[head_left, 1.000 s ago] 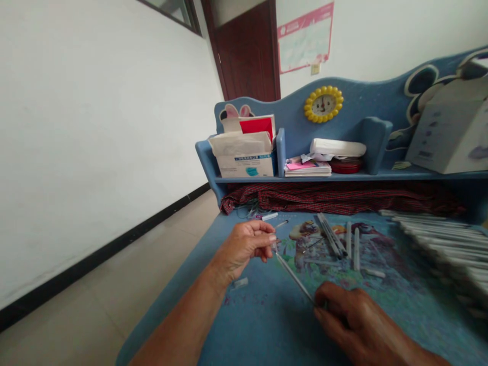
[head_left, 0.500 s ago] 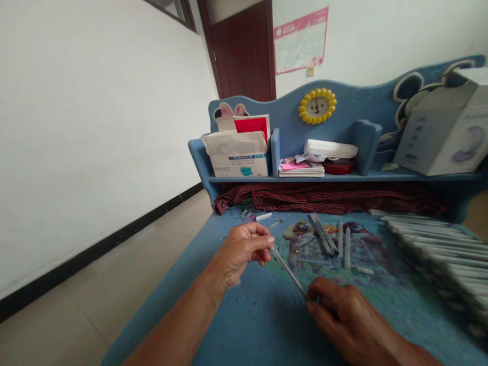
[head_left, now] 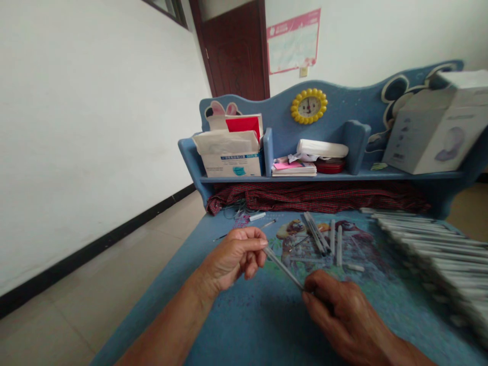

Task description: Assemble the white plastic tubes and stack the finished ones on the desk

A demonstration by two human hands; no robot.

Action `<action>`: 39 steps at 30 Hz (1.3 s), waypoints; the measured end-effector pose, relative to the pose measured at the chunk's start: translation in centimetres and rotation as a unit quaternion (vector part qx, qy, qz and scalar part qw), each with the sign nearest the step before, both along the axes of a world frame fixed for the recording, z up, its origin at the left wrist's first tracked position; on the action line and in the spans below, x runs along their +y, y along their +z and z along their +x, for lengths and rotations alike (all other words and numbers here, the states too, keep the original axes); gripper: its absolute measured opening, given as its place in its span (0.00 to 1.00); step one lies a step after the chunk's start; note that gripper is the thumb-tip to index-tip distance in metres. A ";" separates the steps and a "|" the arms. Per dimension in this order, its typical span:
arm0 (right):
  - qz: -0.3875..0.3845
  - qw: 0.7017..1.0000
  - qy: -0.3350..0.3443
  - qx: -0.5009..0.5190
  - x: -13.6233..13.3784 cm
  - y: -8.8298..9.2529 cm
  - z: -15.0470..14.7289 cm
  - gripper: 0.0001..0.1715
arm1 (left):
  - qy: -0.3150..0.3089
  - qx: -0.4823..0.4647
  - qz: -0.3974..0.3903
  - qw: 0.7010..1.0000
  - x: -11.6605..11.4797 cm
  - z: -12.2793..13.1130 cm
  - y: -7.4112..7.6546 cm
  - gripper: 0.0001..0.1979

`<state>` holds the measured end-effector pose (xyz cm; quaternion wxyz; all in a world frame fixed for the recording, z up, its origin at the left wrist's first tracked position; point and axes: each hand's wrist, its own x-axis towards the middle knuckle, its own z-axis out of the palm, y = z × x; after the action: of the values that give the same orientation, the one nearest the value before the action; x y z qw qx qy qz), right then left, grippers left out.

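A clear, slender pen barrel (head_left: 284,268) slants between my two hands above the blue desk (head_left: 244,325). My left hand (head_left: 238,256) pinches its upper end between thumb and forefinger. At the lower end, my right hand (head_left: 343,310) has its thumb and bent forefinger closed on it; that tip is hidden by the fingers. Just beyond lie several loose clear pen barrels (head_left: 317,234), a white pen cap (head_left: 257,216) and a few thin dark-tipped refills (head_left: 269,223).
A long stack of pens (head_left: 438,249) fills the desk's right side. Behind, a plaid cloth (head_left: 305,197) lies under a blue shelf (head_left: 236,179) holding a mask box (head_left: 232,161), papers (head_left: 293,172) and a large white box (head_left: 430,127). A wall (head_left: 95,101) stands to the left.
The view has turned slightly to the right, so the desk and shelf appear further left. Both hands still hold the pen barrel; my right hand has risen a little in the picture.
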<state>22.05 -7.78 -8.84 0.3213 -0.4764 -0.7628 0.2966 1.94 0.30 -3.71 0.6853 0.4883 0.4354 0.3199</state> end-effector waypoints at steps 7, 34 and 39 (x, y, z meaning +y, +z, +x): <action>0.079 0.995 -0.062 -0.020 0.2 -0.6 0.3 0.14 | -0.005 -0.053 -0.013 0.999 -0.6 1.0 -0.8 0.05; 0.081 0.909 -0.183 -0.364 2.0 3.0 4.2 0.14 | 0.040 0.021 0.057 0.997 -0.6 2.3 -1.9 0.12; -0.026 0.827 -0.313 -0.466 3.3 4.2 8.1 0.16 | 0.013 0.075 0.088 0.993 -0.4 2.0 -1.8 0.12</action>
<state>30.14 -4.45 -4.62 -0.0096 -0.7795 -0.6237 -0.0578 3.93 -0.05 -5.50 0.6012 0.5635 0.4618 0.3283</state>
